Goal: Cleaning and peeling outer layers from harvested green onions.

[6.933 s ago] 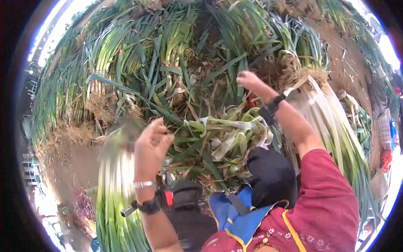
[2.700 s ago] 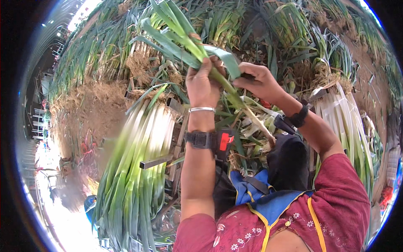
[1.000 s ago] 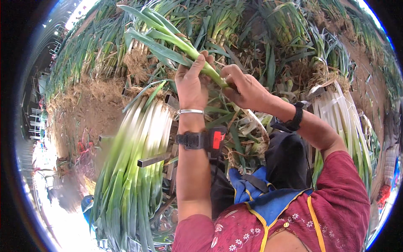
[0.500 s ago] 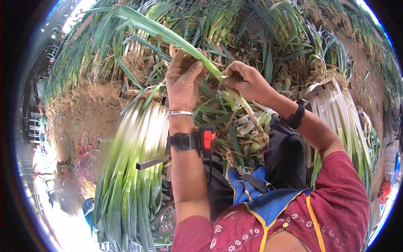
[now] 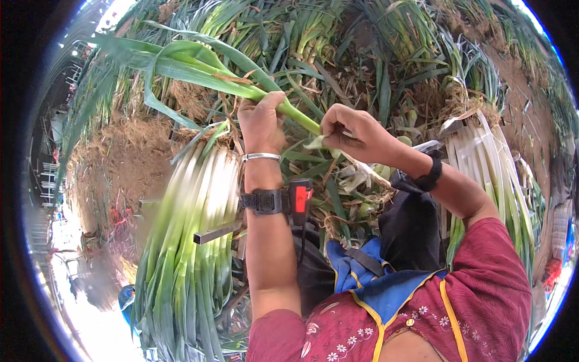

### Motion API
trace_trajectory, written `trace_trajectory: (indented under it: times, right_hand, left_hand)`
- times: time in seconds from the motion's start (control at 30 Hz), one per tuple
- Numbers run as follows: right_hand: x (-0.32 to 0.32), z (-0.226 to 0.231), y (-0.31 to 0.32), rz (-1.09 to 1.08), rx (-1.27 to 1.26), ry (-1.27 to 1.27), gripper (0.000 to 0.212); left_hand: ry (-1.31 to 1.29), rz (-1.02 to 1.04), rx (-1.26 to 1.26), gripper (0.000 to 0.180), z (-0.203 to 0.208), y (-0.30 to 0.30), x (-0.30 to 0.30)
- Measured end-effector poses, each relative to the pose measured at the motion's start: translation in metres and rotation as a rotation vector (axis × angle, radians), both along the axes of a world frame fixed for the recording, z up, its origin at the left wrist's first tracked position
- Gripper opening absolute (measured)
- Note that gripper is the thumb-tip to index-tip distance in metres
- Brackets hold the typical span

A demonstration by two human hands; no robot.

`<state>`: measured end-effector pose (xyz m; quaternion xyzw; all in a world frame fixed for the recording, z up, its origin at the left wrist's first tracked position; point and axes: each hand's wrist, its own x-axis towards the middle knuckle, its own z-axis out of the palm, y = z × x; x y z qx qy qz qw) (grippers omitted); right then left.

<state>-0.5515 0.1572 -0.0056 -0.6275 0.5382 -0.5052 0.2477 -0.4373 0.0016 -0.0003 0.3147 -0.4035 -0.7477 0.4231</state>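
My left hand (image 5: 263,123) is wrapped round a leek (image 5: 300,118) just below its spreading green leaves. The leaves fan out to the upper left, and the pale root end slants down to the right. My right hand (image 5: 357,134) has its fingers closed on the lower stalk, where a pale outer layer sticks out beneath them. Part of the stalk is hidden behind these fingers. Left of my left forearm lies a bundle of leeks (image 5: 190,211), white ends up and green leaves hanging down.
Another pile of leeks (image 5: 491,175) lies at the right. Loose leaves and trimmings (image 5: 338,199) cover the ground between my arms. Several bunches of unpeeled leeks (image 5: 301,36) fill the far side. A metal bar end (image 5: 216,233) juts out beside my left forearm.
My left hand has turned and its grip has closed further round the leek, whose leaves now spread wider to the left. The right hand has shifted slightly down along the stalk.
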Motion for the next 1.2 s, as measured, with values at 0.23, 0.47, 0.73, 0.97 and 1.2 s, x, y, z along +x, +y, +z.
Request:
trace_trajectory:
  times: [0.23,0.47,0.73,0.97,1.2]
  right_hand:
    - [-0.009,-0.001,0.009,0.086,0.149,-0.430,0.014]
    - [-0.024,-0.026,0.019,-0.050,0.091,-0.032,0.016]
    - [-0.051,-0.047,0.064,-0.052,0.394,0.699,0.016]
    - [-0.077,-0.114,0.078,-0.193,0.601,0.797,0.016]
    - [-0.093,-0.169,0.085,-0.262,0.607,0.782,0.019]
  left_hand:
    - [0.151,0.106,0.252,0.046,0.000,-0.012,0.006]
    - [0.275,0.056,0.026,0.050,-0.007,-0.054,0.037]
    - [0.370,0.284,0.087,0.047,0.000,-0.076,0.072]
    - [0.246,0.412,0.017,0.044,0.011,-0.037,0.045]
    - [0.201,0.502,0.001,0.037,0.025,0.005,0.018]
